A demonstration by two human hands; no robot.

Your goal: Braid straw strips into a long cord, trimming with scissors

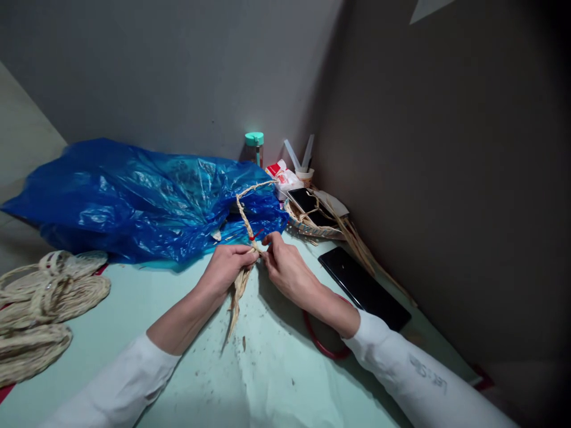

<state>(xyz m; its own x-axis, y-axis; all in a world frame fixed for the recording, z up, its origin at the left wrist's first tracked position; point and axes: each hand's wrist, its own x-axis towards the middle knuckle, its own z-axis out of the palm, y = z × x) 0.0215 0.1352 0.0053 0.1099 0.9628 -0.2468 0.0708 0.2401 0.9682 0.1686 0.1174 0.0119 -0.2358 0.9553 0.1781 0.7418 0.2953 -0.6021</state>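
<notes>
A pale braid of dried plant fibre (pixel 243 215) runs from the far side of the table toward me, with a red tie (pixel 254 237) around it near my fingers. My left hand (pixel 227 267) pinches the braid's near end between thumb and fingers. Loose strands (pixel 239 291) hang down from there over the tabletop. Just to the right, my right hand (pixel 285 267) has its fingers closed on the strands at the same spot, nearly touching the left thumb. The fingertips partly cover the point where the strands meet.
A blue plastic bag (pixel 134 196) lies behind. Woven fibre slippers (pixel 53 291) are at left. A basket (pixel 307 229) holding a dark device, a black phone (pixel 357 282), red-handled scissors or a red ring (pixel 319 343), a teal-lidded jar (pixel 254 142) and a small cup (pixel 305 176) sit rightward.
</notes>
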